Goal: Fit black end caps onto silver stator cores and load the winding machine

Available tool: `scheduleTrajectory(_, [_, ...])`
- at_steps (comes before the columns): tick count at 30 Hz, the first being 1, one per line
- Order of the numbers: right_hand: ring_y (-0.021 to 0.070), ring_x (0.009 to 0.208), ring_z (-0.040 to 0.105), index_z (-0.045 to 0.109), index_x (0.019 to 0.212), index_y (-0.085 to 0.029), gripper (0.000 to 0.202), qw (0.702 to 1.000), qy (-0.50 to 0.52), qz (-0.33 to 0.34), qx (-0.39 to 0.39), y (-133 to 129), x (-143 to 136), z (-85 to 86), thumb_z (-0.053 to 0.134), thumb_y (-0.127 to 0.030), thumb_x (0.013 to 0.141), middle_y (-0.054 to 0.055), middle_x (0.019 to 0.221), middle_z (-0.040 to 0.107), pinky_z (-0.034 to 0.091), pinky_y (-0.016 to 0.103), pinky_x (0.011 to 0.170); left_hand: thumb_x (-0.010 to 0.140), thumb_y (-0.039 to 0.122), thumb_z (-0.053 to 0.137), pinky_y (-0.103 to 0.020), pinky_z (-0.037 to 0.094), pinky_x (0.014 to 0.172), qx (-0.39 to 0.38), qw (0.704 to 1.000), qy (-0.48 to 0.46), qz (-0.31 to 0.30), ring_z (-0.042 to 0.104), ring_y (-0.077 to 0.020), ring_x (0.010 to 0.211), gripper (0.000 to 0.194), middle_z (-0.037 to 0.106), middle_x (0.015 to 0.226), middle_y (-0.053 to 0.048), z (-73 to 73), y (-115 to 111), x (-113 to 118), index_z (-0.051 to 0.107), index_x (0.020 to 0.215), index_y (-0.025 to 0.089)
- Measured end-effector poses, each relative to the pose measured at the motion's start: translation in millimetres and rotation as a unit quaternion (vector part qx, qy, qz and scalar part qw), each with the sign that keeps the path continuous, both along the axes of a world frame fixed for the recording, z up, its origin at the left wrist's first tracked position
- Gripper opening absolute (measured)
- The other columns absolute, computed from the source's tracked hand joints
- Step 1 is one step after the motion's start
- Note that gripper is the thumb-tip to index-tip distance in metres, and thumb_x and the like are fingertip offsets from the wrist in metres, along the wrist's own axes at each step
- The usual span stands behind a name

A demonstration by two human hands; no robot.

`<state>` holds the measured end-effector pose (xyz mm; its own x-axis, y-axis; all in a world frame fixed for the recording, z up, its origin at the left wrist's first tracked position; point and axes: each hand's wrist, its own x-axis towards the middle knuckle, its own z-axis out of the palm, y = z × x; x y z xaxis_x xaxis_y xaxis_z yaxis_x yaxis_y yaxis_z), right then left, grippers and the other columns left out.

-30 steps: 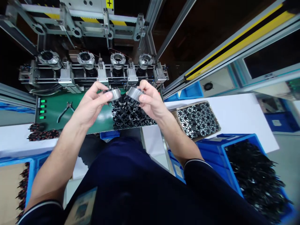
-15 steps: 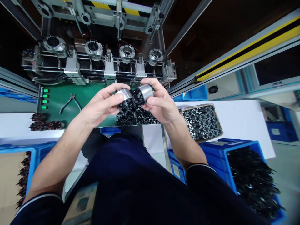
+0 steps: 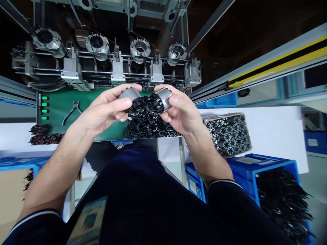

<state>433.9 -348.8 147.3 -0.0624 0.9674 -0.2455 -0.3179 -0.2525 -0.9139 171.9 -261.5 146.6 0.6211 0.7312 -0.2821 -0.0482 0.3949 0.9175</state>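
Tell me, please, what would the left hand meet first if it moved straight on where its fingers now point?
Probably the silver-and-black part in the right hand. The similar part in the left hand would likely touch it; depth is hard to judge.

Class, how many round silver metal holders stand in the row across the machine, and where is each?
4: the far-left holder, the centre-left holder, the centre-right holder and the far-right holder. All four show; dark areas could hide others.
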Motion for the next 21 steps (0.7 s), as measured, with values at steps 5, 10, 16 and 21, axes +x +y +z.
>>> scheduleTrajectory(5, [0.0158,0.074,0.068,0.083,0.135,-0.035,0.072,0.989,-0.129,-0.026,0.062,17,21,-9.9,0.11,-0.074,0.082,0.003,0.118,0.078,0.058,0.034,0.054,0.076,0.07,0.118,-0.038,0.074,0.07,0.117,0.992,0.054,0.003,0.083,-0.0239,0.094,0.085,0.08,0.12,-0.006,0.2,37,1,0.091,0.146,0.03])
scheduleTrajectory(10, [0.0223,0.097,0.077,0.082,0.13,-0.034,0.076,0.951,-0.249,-0.044,0.179,74,73,-27.3,0.12,-0.068,0.073,0.006,0.129,0.083,0.064,0.039,0.072,0.081,0.073,0.115,-0.06,0.077,0.106,0.355,0.914,0.19,0.04,0.092,-0.0361,0.12,0.092,0.084,0.139,-0.01,-9.9,110,5,0.087,0.147,0.016])
scheduleTrajectory(16, [0.0126,0.082,0.061,0.083,0.126,-0.032,0.062,0.906,-0.359,-0.071,0.215,146,117,-66.3,0.117,-0.054,0.079,0.0,0.129,0.085,0.054,0.037,0.073,0.07,0.086,0.114,-0.038,0.071,0.106,0.363,0.874,0.316,0.067,0.087,-0.0216,0.106,0.111,0.086,0.123,-0.002,-49.4,167,15,0.088,0.148,0.012])
scheduleTrajectory(21, [0.0334,0.102,0.078,0.083,0.12,-0.041,0.064,0.871,-0.459,-0.007,0.176,162,120,-80.6,0.113,-0.07,0.072,0.003,0.129,0.085,0.068,0.055,0.079,0.068,0.08,0.12,-0.05,0.066,0.114,0.335,0.889,0.311,0.026,0.071,-0.0203,0.092,0.096,0.069,0.079,0.006,-70.7,177,4,0.091,0.137,0.02])
